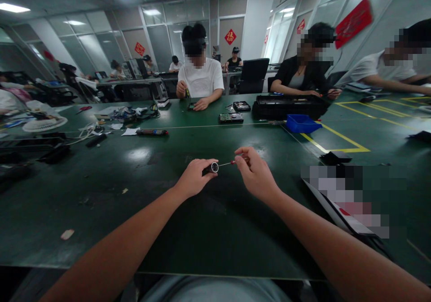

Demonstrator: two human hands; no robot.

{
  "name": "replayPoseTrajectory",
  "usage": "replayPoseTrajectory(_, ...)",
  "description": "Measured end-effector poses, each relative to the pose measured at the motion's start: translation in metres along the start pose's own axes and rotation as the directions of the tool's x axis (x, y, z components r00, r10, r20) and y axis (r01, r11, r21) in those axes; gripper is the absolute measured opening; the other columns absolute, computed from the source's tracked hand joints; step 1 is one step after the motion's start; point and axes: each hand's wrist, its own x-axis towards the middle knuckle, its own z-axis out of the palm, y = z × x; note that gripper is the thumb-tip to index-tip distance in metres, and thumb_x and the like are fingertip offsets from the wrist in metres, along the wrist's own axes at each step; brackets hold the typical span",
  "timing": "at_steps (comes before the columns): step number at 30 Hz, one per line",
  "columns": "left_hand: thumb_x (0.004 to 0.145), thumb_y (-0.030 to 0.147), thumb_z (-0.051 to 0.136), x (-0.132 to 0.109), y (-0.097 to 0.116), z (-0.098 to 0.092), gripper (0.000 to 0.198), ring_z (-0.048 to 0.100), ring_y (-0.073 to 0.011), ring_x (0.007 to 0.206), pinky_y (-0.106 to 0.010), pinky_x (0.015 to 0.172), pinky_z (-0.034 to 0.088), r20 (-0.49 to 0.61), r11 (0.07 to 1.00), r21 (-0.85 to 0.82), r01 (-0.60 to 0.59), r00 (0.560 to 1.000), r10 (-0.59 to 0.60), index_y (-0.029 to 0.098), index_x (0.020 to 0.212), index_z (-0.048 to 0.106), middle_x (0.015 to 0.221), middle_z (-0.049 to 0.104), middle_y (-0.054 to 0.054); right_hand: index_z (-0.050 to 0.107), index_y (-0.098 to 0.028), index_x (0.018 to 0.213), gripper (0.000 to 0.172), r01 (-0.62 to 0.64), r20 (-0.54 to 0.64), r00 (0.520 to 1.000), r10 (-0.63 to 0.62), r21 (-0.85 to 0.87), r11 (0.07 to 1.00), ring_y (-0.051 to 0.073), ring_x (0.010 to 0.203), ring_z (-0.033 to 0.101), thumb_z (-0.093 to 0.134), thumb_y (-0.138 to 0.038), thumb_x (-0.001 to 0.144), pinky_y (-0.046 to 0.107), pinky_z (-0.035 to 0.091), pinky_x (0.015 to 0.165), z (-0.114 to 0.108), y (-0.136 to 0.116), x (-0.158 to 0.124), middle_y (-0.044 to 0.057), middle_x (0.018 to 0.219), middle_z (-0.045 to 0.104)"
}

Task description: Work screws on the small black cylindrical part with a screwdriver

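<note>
My left hand (193, 177) is closed around a small dark cylinder (214, 167) with a silver-rimmed round end, much like a flashlight. That end faces right, and most of the body is hidden by my fingers. Between finger and thumb, my right hand (256, 176) pinches a thin screwdriver (225, 164) with a red part near the fingertips. Its metal shaft points left at the cylinder's rimmed end; I cannot tell whether the tip touches it. Both hands are above the dark green table (188, 234).
A brown and black pen-shaped electric tool (152, 132) lies ahead on the left, past it cables and parts (131, 113). Circuit-board devices (230, 118), a blue bin (303, 123) and a long black casing (291, 107) stand farther off. Co-workers sit across the table. A blurred-out sheet lies right.
</note>
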Motion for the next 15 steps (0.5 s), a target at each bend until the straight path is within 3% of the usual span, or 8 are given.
replayPoseTrajectory(6, 0.089, 0.028, 0.069, 0.000, 0.005, -0.002, 0.041, 0.059, -0.0224, 0.105, -0.041, 0.099, 0.044, 0.006, 1.000, -0.001, -0.009, 1.000, 0.009, 0.026, 0.129, 0.061, 0.115, 0.068, -0.003, 0.064, -0.019, 0.090, 0.028, -0.112, -0.030, 0.991, 0.130, 0.336, 0.935, 0.018, 0.071, 0.063, 0.053, -0.044, 0.092, 0.034, 0.051, 0.071, 0.009, 0.009, 0.005, 0.004, 0.076, 0.066)
replayPoseTrajectory(10, 0.091, 0.026, 0.066, 0.001, 0.008, -0.005, 0.040, 0.059, -0.0219, 0.110, -0.039, 0.100, 0.045, -0.020, 0.998, -0.028, -0.051, 0.999, 0.050, 0.025, 0.130, 0.059, 0.118, 0.067, -0.004, 0.063, -0.019, 0.086, 0.029, -0.232, -0.035, 0.950, 0.310, 0.586, 0.777, 0.018, 0.069, 0.062, 0.057, -0.047, 0.089, 0.035, 0.053, 0.069, 0.015, 0.019, 0.009, 0.005, 0.076, 0.064)
replayPoseTrajectory(13, 0.092, 0.024, 0.064, 0.002, 0.009, -0.008, 0.038, 0.058, -0.0218, 0.112, -0.041, 0.102, 0.043, -0.023, 0.995, -0.016, -0.098, 0.995, 0.097, 0.025, 0.130, 0.059, 0.121, 0.066, -0.005, 0.059, -0.021, 0.080, 0.029, -0.340, 0.060, 0.913, 0.403, 0.657, 0.672, 0.018, 0.060, 0.060, 0.058, -0.049, 0.088, 0.038, 0.056, 0.068, 0.015, 0.025, 0.013, 0.002, 0.067, 0.059)
replayPoseTrajectory(15, 0.091, 0.024, 0.065, 0.003, 0.010, -0.009, 0.038, 0.058, -0.0216, 0.110, -0.041, 0.102, 0.043, -0.005, 0.994, 0.004, -0.110, 0.994, 0.110, 0.025, 0.129, 0.060, 0.120, 0.067, -0.004, 0.057, -0.022, 0.077, 0.029, -0.368, 0.075, 0.902, 0.426, 0.650, 0.665, 0.018, 0.057, 0.058, 0.057, -0.048, 0.088, 0.039, 0.057, 0.068, 0.014, 0.028, 0.014, 0.001, 0.064, 0.057)
